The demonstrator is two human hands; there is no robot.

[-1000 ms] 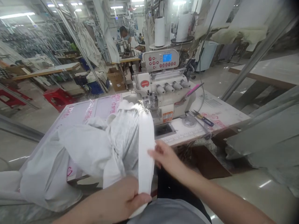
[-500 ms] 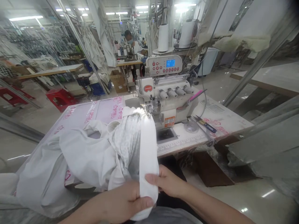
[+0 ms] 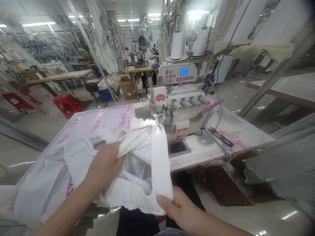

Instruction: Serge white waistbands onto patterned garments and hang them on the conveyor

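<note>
A white garment (image 3: 137, 164) with a wide ribbed band lies bunched on the sewing table (image 3: 98, 119) and hangs over its near edge. My left hand (image 3: 104, 167) is closed on gathered folds in the middle of the garment. My right hand (image 3: 178, 206) pinches the band's lower right corner below the table edge. The band runs up to the needle area of the white overlock sewing machine (image 3: 179, 105), which carries a red-buttoned panel with a blue display.
Scissors (image 3: 221, 136) lie on the table right of the machine. Thread cones (image 3: 177, 44) stand behind it. Another person sits at a far workstation (image 3: 142, 44). Red stools (image 3: 66, 105) and boxes stand at the left, a grey fabric pile (image 3: 283, 157) at the right.
My left hand let go of the band's lower end and moved up to grip the bunched fabric. My right hand dropped lower, holding the band's corner. The view tilted upward slightly.
</note>
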